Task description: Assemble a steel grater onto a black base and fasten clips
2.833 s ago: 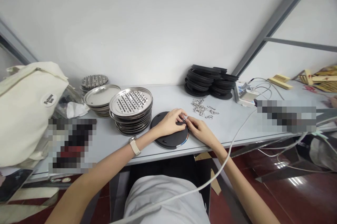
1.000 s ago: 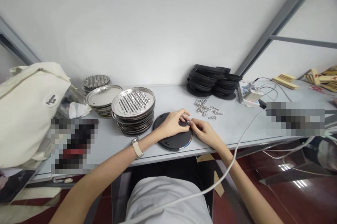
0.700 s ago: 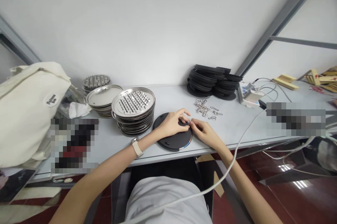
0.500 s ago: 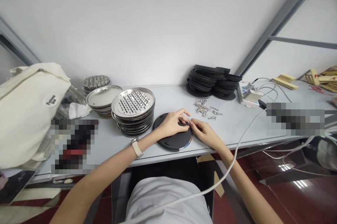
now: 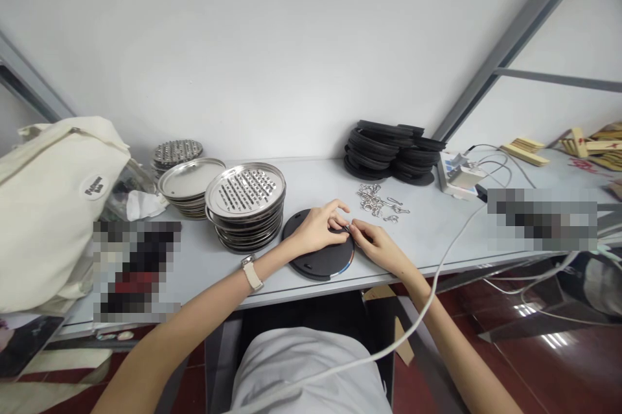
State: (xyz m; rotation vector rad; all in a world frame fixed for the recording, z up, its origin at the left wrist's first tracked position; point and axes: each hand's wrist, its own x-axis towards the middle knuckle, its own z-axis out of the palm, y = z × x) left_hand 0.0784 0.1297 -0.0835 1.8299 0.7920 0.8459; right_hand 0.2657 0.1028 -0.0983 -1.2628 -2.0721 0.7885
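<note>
A round black disc (image 5: pixel 321 258) lies on the table edge in front of me, with a thin multicoloured strip along its lower right rim. My left hand (image 5: pixel 323 226) rests over it, thumb and fingers closed at the right rim. From the right, my right hand (image 5: pixel 376 242) meets it there in a pinch. A small shiny bit of metal, apparently a clasp (image 5: pixel 347 228), shows between the fingertips; most of it is hidden. Just beyond the hands lies a loose heap of metal clasps and rings (image 5: pixel 372 200).
On the left stand stacks of round metal graters (image 5: pixel 247 190) and plain metal discs (image 5: pixel 192 177), beside a cream bag (image 5: pixel 58 207). Stacked black discs (image 5: pixel 379 148) sit against the wall. A power strip (image 5: pixel 459 177) is at right; a white cable (image 5: pixel 444 258) hangs across my right forearm.
Hardly anything differs. Both hands stay at the disc's right rim, with only slight finger movement.
</note>
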